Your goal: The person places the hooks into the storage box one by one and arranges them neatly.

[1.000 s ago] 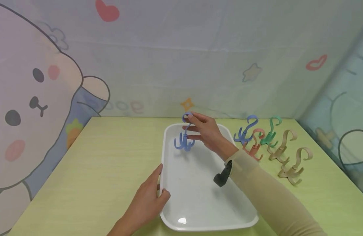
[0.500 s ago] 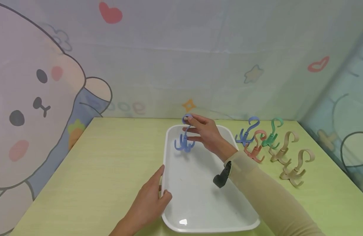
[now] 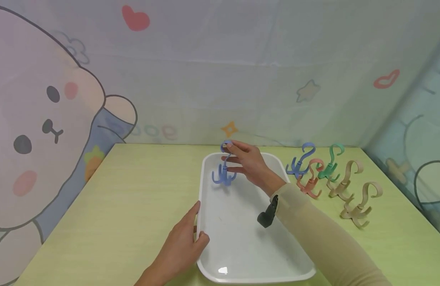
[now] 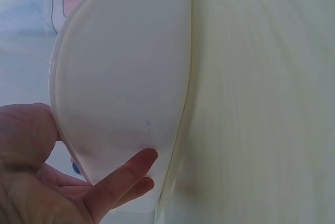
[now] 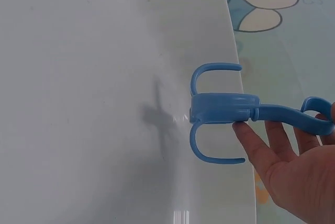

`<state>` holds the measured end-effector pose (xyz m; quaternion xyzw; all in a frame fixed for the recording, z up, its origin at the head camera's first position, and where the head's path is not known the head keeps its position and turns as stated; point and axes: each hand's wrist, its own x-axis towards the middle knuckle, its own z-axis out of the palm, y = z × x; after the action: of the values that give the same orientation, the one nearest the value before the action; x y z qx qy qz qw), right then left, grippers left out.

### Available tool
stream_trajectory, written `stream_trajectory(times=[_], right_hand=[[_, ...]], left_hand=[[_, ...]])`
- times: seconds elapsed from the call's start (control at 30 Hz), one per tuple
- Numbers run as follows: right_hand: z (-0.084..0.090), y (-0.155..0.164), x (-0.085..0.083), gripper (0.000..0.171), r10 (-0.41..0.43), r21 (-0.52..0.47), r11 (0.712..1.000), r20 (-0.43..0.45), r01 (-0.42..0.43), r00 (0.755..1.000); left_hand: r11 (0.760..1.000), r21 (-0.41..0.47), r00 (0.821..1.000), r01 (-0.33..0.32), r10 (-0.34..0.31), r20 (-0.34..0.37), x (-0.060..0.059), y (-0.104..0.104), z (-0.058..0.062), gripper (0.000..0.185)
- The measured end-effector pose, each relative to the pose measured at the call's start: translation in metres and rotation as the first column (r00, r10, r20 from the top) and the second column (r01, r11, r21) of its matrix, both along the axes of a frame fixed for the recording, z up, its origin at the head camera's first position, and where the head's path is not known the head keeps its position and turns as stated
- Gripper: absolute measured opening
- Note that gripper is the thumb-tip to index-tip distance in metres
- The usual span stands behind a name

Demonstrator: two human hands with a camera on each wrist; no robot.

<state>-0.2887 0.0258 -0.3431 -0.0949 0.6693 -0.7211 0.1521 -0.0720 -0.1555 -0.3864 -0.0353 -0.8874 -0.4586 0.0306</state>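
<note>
My right hand (image 3: 251, 163) pinches a blue multi-prong hook (image 3: 224, 174) by its curved top. The hook hangs upright over the far left part of a white tray (image 3: 248, 246), prongs downward. In the right wrist view, one fingertip touches the collar of the blue hook (image 5: 225, 108), whose shadow falls on the tray. My left hand (image 3: 180, 242) holds the tray's left side, thumb over the rim and fingers along the outer wall. The left wrist view has these fingers (image 4: 123, 177) against the white tray wall (image 4: 120, 77).
Right of the tray stand several similar hooks: a blue one (image 3: 298, 165), a green one (image 3: 328, 167), a pink one (image 3: 310, 184) and two beige ones, the farther beige hook (image 3: 343, 184) and the nearer beige hook (image 3: 357, 212). A printed cloth (image 3: 205, 71) hangs behind the table (image 3: 141, 190).
The head view has shifted slightly, so the scene sits a little lower and farther right. Both hands keep their holds, and the blue hook stays over the tray.
</note>
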Motion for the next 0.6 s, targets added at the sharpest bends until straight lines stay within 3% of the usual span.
stream_trajectory(times=[0.6], right_hand=[[-0.0074,-0.0085,-0.0042,0.043,0.002,-0.021,1.0,0.01,-0.002,1.0]], left_hand=[[1.0,-0.01,1.0,-0.007,0.007,0.01,0.0011,0.0004,0.0017,0.078]])
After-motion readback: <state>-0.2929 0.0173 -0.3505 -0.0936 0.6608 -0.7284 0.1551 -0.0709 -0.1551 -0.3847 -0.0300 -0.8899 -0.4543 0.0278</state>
